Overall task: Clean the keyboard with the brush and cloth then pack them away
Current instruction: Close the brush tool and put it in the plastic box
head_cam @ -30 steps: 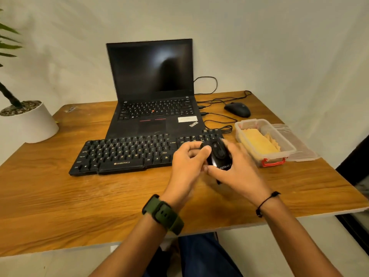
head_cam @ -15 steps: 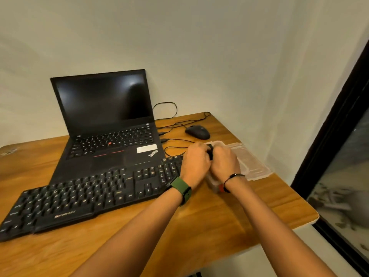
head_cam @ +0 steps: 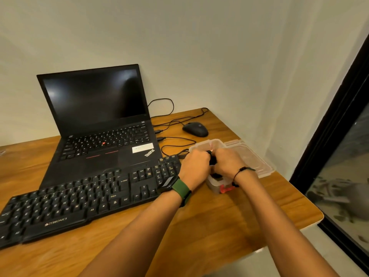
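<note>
A black keyboard (head_cam: 83,202) lies on the wooden table in front of the laptop. A clear plastic box (head_cam: 214,185) with a red clasp stands right of it. Over the box, my left hand (head_cam: 194,168) and my right hand (head_cam: 227,161) are closed together on a black brush (head_cam: 212,159), only a sliver of which shows between them. My hands hide the cloth and the inside of the box.
An open black laptop (head_cam: 99,124) stands behind the keyboard. A black mouse (head_cam: 195,129) and cables lie at the back right. The box's clear lid (head_cam: 253,158) lies just right of the box. The table edge (head_cam: 311,218) and a dark window frame are at the right.
Both hands carried the black brush from in front of the keyboard's right end to over the plastic box. The view turned right.
</note>
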